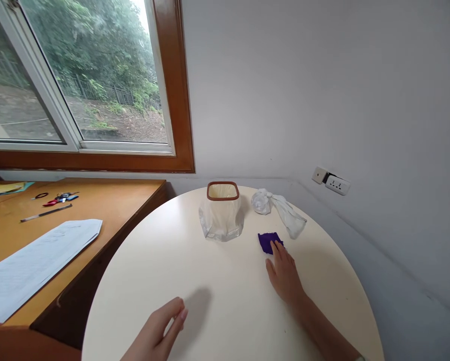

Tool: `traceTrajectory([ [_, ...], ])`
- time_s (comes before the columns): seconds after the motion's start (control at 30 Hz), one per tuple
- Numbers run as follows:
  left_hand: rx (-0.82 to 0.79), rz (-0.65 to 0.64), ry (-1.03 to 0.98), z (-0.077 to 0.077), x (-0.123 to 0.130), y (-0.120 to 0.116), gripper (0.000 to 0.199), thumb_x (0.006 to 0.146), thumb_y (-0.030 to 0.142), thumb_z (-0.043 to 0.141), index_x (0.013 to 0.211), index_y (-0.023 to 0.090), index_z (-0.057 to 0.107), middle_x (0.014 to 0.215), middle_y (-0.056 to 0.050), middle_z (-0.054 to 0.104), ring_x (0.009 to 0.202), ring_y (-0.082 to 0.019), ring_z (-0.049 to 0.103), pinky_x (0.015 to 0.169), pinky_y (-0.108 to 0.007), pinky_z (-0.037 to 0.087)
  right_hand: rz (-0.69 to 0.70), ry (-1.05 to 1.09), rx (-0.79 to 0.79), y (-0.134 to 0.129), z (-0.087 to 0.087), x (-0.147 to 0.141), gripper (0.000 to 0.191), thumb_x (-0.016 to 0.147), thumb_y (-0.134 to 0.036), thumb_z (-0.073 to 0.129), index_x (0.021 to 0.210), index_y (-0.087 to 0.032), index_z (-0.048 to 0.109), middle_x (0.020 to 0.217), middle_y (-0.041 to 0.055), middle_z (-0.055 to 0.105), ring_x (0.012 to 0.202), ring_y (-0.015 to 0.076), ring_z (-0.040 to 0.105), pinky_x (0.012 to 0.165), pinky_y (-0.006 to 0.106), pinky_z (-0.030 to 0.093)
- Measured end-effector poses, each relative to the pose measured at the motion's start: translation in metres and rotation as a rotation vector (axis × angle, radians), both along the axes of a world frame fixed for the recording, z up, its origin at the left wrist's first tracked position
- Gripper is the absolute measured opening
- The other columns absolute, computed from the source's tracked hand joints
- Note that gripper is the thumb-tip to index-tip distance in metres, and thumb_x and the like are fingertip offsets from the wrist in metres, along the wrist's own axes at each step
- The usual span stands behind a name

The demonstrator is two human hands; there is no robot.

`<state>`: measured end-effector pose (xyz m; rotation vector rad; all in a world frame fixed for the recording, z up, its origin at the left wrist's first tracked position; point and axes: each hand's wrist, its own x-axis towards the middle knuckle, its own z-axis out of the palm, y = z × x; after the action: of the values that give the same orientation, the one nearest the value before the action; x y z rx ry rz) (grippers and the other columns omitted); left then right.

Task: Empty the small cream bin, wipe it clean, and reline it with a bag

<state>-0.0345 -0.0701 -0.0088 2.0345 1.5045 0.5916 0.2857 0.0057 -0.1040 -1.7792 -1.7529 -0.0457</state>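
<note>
White wall [303, 90] fills the upper right of the frame. Round cream table [195, 265] occupies the lower centre. Window [97, 75], framed in brown, is located at the upper left; wooden desk [131, 193] extends below it. Papers [48, 260] lie on the desk at the left edge. Bin [223, 199] (brown rim, pale plastic liner) stands upright at the centre, on the far part of the table. Tied plastic bag [280, 204] lies just right of it. Left hand [157, 328], lower centre-left: fingers curled, thumb and index fingertips close together above the table; whether the tips meet cannot be told. Right hand [285, 281], right of centre: fingers extended, thumb set apart, fingertips resting on the near right edge of the purple cloth [266, 241]. Cloth position: flat on the table, right of centre, in front of the tied plastic bag. Pen [46, 214] lies on the desk, left of frame, near the keys [62, 198].
</note>
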Motion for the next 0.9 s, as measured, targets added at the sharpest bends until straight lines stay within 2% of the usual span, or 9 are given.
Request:
traceTrajectory([
  [0.07, -0.029, -0.058, 0.04, -0.001, 0.023, 0.017, 0.036, 0.089, 0.046, 0.027, 0.065, 0.021, 0.04, 0.064, 0.0, 0.048, 0.058, -0.013, 0.046, 0.055, -0.023, 0.045, -0.066, 0.059, -0.048, 0.012, -0.006, 0.009, 0.05, 0.084, -0.029, 0.035, 0.129, -0.009, 0.04, 0.132, 0.0189, 0.042, 0.123, 0.0311, 0.039, 0.097, 0.05, 0.034],
  [0.13, 0.013, -0.136, 0.034, -0.003, 0.05, 0.039, 0.035, 0.09, 0.041, 0.024, 0.064, 0.021, 0.038, 0.065, 0.0, 0.049, 0.059, -0.014, 0.047, 0.056, -0.024, 0.043, -0.077, 0.159, -0.047, 0.018, -0.007, 0.017, 0.049, 0.084, -0.029, 0.035, 0.129, -0.011, 0.039, 0.131, 0.0164, 0.043, 0.123, 0.0293, 0.039, 0.098, 0.049, 0.035],
  [0.3, 0.237, -0.331, 0.088, -0.019, 0.143, 0.106, 0.031, 0.091, 0.025, 0.022, 0.074, 0.019, 0.047, 0.08, -0.006, 0.055, 0.068, -0.015, 0.054, 0.065, -0.028, 0.046, -0.099, 0.397, 0.031, 0.017, 0.009, 0.031, 0.044, 0.084, -0.029, 0.036, 0.126, -0.017, 0.04, 0.128, 0.0117, 0.045, 0.12, 0.0247, 0.041, 0.098, 0.044, 0.036],
  [0.4, 0.372, -0.428, 0.212, -0.036, 0.204, 0.139, 0.031, 0.089, 0.018, 0.025, 0.09, 0.014, 0.055, 0.096, -0.011, 0.058, 0.092, -0.019, 0.055, 0.083, -0.03, 0.043, -0.128, 0.469, 0.059, 0.015, 0.016, 0.041, 0.042, 0.083, -0.029, 0.038, 0.123, -0.016, 0.041, 0.125, 0.012, 0.047, 0.118, 0.0246, 0.041, 0.099, 0.045, 0.035],
  [0.5, 0.386, -0.411, 0.244, -0.057, 0.248, 0.158, 0.038, 0.089, 0.023, 0.027, 0.116, 0.006, 0.048, 0.124, -0.019, 0.048, 0.118, -0.027, 0.042, 0.099, -0.04, 0.031, -0.138, 0.524, 0.089, 0.014, 0.018, 0.049, 0.04, 0.084, -0.03, 0.038, 0.122, -0.018, 0.042, 0.124, 0.0109, 0.047, 0.116, 0.0247, 0.043, 0.096, 0.046, 0.037],
  [0.6, 0.382, -0.366, 0.285, -0.075, 0.268, 0.163, 0.052, 0.089, 0.035, 0.033, 0.127, 0.001, 0.037, 0.134, -0.023, 0.038, 0.125, -0.033, 0.032, 0.102, -0.048, 0.023, -0.142, 0.572, 0.096, 0.015, 0.02, 0.053, 0.038, 0.084, -0.031, 0.039, 0.121, -0.021, 0.043, 0.123, 0.0093, 0.048, 0.114, 0.0239, 0.044, 0.094, 0.045, 0.039],
  [0.67, 0.388, -0.341, 0.305, -0.08, 0.27, 0.164, 0.053, 0.088, 0.038, 0.034, 0.128, 0.003, 0.037, 0.134, -0.021, 0.039, 0.124, -0.032, 0.033, 0.102, -0.047, 0.022, -0.135, 0.593, 0.095, 0.015, 0.023, 0.053, 0.037, 0.085, -0.031, 0.04, 0.12, -0.021, 0.044, 0.123, 0.0084, 0.048, 0.114, 0.0231, 0.044, 0.093, 0.045, 0.039],
  [0.8, 0.392, -0.307, 0.35, -0.076, 0.267, 0.166, 0.039, 0.088, 0.036, 0.035, 0.116, 0.012, 0.048, 0.116, -0.015, 0.053, 0.109, -0.029, 0.046, 0.091, -0.043, 0.034, -0.097, 0.601, 0.116, 0.014, 0.028, 0.052, 0.034, 0.085, -0.03, 0.04, 0.118, -0.023, 0.046, 0.121, 0.0078, 0.049, 0.112, 0.0226, 0.045, 0.093, 0.045, 0.039],
  [0.9, 0.359, -0.308, 0.389, -0.071, 0.262, 0.167, 0.03, 0.087, 0.03, 0.035, 0.106, 0.014, 0.053, 0.1, -0.013, 0.06, 0.095, -0.028, 0.055, 0.078, -0.039, 0.04, -0.095, 0.59, 0.128, 0.012, 0.03, 0.051, 0.033, 0.085, -0.03, 0.04, 0.117, -0.023, 0.047, 0.12, 0.0078, 0.05, 0.111, 0.023, 0.046, 0.092, 0.046, 0.04],
])
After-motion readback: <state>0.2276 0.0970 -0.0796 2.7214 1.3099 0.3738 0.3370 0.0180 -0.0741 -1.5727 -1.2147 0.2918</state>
